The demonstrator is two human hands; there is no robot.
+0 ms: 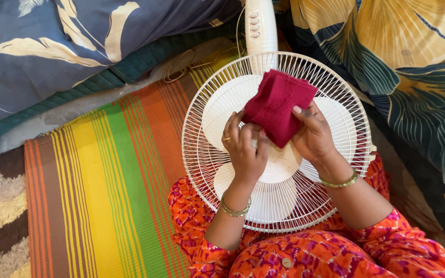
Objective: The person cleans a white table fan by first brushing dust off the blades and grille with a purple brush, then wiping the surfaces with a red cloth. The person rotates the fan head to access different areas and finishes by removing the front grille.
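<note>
From the head camera, both hands hold a folded dark red cloth (279, 105) over the front of a white fan (233, 103) that lies on its back across the person's lap. The left hand (245, 149) pinches the lower left corner of the cloth. The right hand (312, 136) grips its right edge. Under the fan lies a striped mat (104, 190), and a blue flowered pillow (78, 46) is beyond it.
</note>
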